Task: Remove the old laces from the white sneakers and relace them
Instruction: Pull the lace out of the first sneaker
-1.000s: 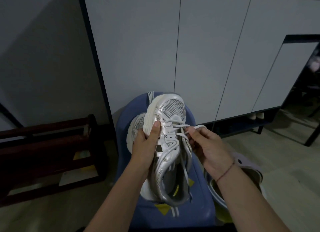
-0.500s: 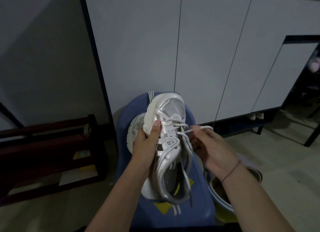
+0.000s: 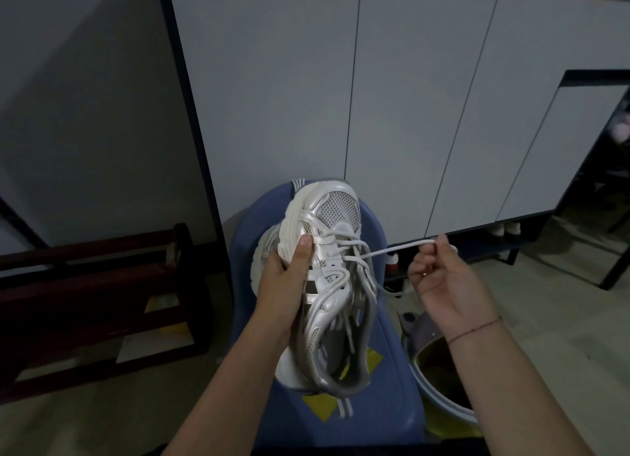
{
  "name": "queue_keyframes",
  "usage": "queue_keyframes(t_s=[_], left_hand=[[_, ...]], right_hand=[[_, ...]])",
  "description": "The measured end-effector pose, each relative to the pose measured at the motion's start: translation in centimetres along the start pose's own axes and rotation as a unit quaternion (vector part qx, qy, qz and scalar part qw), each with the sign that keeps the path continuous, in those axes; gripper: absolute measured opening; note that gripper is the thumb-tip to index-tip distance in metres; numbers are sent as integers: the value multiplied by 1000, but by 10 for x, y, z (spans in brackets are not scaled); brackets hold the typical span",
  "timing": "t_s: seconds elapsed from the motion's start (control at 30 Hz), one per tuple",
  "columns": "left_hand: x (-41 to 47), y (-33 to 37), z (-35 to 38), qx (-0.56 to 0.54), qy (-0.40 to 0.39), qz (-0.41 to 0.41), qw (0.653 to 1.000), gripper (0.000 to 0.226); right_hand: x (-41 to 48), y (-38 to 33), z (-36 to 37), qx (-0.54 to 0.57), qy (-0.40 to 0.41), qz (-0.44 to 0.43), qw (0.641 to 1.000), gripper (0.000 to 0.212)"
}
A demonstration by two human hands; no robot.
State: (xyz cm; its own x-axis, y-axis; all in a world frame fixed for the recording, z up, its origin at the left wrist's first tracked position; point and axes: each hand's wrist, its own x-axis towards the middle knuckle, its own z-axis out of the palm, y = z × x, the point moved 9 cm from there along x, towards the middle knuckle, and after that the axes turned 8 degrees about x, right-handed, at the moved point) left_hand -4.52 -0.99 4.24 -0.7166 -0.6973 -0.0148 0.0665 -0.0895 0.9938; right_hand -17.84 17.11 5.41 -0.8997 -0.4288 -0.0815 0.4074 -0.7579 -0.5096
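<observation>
Two hands, two white sneakers, one lace drawn out to the side.

The left hand (image 3: 286,278) grips one sneaker (image 3: 327,285) round its side, thumb pressed on the upper, and holds it toe-up above a blue chair (image 3: 381,370). The second sneaker (image 3: 264,261) lies on the chair behind it, mostly hidden. The right hand (image 3: 443,278) has its fingers curled, pinching the single lace (image 3: 392,250), which runs taut from the eyelets to the fingertips. One blue basin (image 3: 439,406) stands beside the chair, one dark wooden rack (image 3: 102,285) to the left, and one white-doored cabinet (image 3: 409,97) behind. Half a second ago the right hand was close against the sneaker's tongue – now it has pulled well off to the right, with far more lace showing; the left hand's grip is unchanged.
</observation>
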Motion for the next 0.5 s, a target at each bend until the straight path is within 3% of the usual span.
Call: queue_keyframes(t_s=[0.1,0.23,0.37,0.5], left_hand=[[-1,-1,3,0,-3,-4,1000,20],[0,-4,2,27,11,-5,1000,35],[1,-5,2,29,5,-1,1000,32],[0,-4,-1,16,5,-7,1000,11]], right_hand=[[-2,14,3,-116,-8,-3,993,17],[-14,41,20,-223,-50,5,974,10],[-15,39,19,-204,-24,-15,979,20],[-9,18,13,-112,3,-34,993,23]])
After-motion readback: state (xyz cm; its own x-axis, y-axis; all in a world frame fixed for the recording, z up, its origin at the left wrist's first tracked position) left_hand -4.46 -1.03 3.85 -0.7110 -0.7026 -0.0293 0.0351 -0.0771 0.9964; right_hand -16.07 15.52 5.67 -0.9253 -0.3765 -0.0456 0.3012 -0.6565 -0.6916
